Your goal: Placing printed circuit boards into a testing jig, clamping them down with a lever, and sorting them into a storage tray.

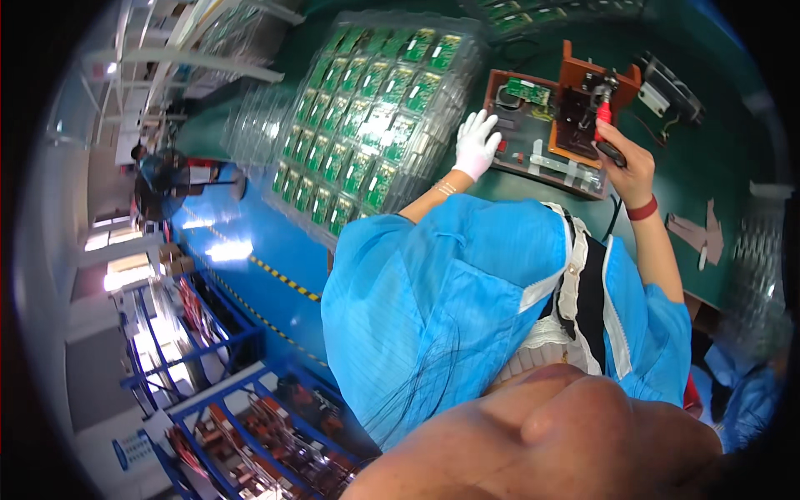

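Note:
My left hand (477,150), in a white glove, lies with fingers outstretched at the left edge of a brown test fixture (542,167). It holds nothing that I can see. My bare right hand (629,171) is closed round the red handle (603,117) of a clamp on the fixture's upright orange-brown part (575,62). Beside those fingers shows a black rounded piece (612,153); whether it belongs to the handle, I cannot tell. A green circuit board (528,91) lies on the fixture's far left part, right of my left fingertips.
Left of the fixture, stacked clear trays (454,108) carry rows of green circuit boards. A black device with cables (671,92) sits at the far right of the green table (687,171). Brownish strips (700,233) lie nearer. Blue racks (242,333) stand beyond the blue floor.

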The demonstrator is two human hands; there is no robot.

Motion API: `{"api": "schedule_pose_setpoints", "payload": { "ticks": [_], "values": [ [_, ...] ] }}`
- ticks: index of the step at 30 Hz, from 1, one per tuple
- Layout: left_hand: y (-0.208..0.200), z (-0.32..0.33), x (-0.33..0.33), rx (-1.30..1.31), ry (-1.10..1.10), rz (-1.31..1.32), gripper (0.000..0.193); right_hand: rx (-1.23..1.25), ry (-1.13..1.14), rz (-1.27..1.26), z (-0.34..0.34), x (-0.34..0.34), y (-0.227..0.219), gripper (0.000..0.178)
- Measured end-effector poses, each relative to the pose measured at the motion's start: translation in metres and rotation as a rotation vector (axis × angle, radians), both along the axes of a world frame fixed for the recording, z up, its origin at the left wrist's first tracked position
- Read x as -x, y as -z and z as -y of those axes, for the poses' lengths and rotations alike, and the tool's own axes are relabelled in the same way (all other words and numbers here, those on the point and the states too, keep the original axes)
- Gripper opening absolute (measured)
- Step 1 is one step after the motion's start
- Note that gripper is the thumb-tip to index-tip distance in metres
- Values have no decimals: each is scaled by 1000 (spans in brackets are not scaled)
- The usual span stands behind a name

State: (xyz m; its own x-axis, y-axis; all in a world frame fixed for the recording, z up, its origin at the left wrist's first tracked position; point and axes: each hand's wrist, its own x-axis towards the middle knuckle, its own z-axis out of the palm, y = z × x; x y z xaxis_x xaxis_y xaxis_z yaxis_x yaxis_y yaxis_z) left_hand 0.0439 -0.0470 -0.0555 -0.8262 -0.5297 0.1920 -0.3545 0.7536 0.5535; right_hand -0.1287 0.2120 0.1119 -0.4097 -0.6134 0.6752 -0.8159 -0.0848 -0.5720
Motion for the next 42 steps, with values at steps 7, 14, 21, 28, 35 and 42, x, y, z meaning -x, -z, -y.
{"api": "schedule_pose_setpoints", "payload": {
  "ticks": [7,14,21,28,35,42],
  "values": [
    [-3,-3,8,-340,-95,3,58,122,238,493,-26,-29,7,29],
    [-1,3,21,-325,-107,65,60,-145,544,925,-66,-22,89,30],
    [-10,-12,23,-268,-159,32,54,-413,505,599,-73,-25,127,45],
    [-12,-17,26,-208,-186,58,49,-502,399,654,-78,-17,144,45],
    [-11,-15,22,-191,-188,67,48,-523,427,574,-70,-13,145,42],
    [-4,-14,23,-126,-171,46,48,-579,495,690,-66,-8,150,38]
  ]
}}
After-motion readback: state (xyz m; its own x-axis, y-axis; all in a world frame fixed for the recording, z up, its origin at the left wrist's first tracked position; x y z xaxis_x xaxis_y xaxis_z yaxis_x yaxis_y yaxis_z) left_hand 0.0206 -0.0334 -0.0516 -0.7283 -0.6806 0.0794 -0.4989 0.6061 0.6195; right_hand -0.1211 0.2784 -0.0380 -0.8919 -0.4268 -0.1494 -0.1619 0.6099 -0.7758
